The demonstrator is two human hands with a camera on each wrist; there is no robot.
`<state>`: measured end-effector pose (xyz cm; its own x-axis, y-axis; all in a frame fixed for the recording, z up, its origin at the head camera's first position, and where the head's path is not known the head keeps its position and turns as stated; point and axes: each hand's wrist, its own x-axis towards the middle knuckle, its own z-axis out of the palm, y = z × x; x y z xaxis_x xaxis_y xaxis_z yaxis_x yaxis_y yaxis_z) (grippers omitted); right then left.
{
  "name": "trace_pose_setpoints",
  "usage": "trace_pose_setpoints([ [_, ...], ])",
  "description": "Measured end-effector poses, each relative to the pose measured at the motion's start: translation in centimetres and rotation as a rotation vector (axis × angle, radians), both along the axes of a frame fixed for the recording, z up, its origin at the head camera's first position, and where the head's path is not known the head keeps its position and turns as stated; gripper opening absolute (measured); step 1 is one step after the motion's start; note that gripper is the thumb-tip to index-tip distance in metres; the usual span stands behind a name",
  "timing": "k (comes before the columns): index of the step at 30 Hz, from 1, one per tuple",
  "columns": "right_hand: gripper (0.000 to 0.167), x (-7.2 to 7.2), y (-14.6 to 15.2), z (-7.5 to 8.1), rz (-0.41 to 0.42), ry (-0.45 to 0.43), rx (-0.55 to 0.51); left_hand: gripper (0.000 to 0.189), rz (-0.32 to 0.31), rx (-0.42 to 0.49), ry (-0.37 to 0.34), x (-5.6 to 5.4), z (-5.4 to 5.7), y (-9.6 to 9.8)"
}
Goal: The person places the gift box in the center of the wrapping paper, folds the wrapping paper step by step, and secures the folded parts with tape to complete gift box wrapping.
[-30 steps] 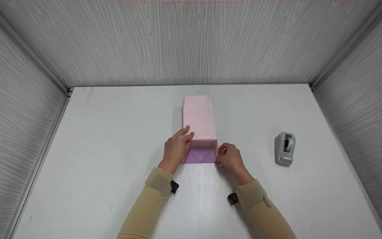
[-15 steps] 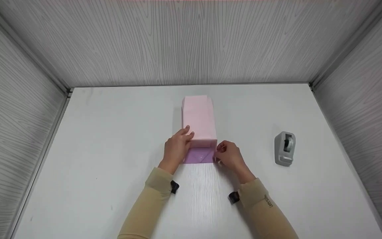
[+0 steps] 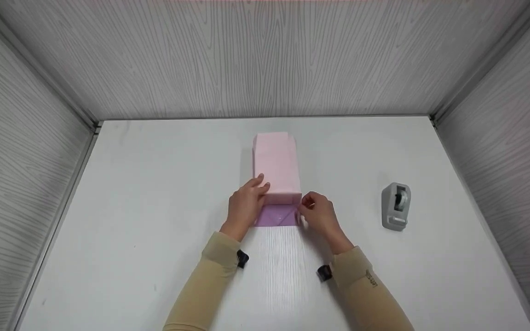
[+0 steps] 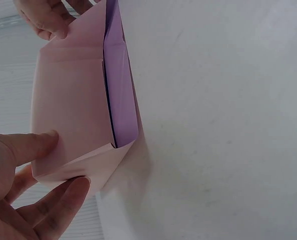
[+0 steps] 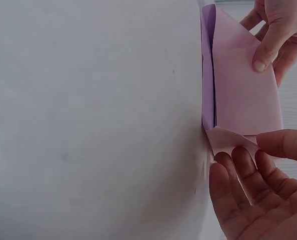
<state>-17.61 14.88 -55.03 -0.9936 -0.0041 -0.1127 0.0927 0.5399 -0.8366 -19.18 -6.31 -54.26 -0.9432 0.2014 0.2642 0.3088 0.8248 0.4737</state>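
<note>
A long box wrapped in pink paper lies on the white table, its near end toward me. At that end, a purple paper flap spreads on the table, the inner face of the wrapping paper. My left hand holds the box's near left corner; in the left wrist view the thumb rests on the pink end face and the fingers lie along the side. My right hand pinches the paper's right side flap between thumb and fingers at the near right corner.
A grey tape dispenser with a roll in it stands on the table to the right. Grey wood-grain panels enclose the table at the back and on both sides.
My right hand has shifted slightly away from me along the right side flap, and the crease on the purple paper looks different. The left hand and the box have stayed put.
</note>
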Motion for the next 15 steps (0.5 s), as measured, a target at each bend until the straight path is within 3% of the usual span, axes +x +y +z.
trace_pose_setpoints([
  [6, 0.005, 0.08, -0.09, 0.06, 0.024, 0.051, 0.077, 0.036, 0.005, 0.005, -0.007, 0.08, 0.04, -0.02],
  [15, 0.005, 0.00, -0.53, 0.26, 0.039, 0.074, 0.107, 0.035, 0.002, 0.015, 0.015, 0.00, -0.10, -0.09],
])
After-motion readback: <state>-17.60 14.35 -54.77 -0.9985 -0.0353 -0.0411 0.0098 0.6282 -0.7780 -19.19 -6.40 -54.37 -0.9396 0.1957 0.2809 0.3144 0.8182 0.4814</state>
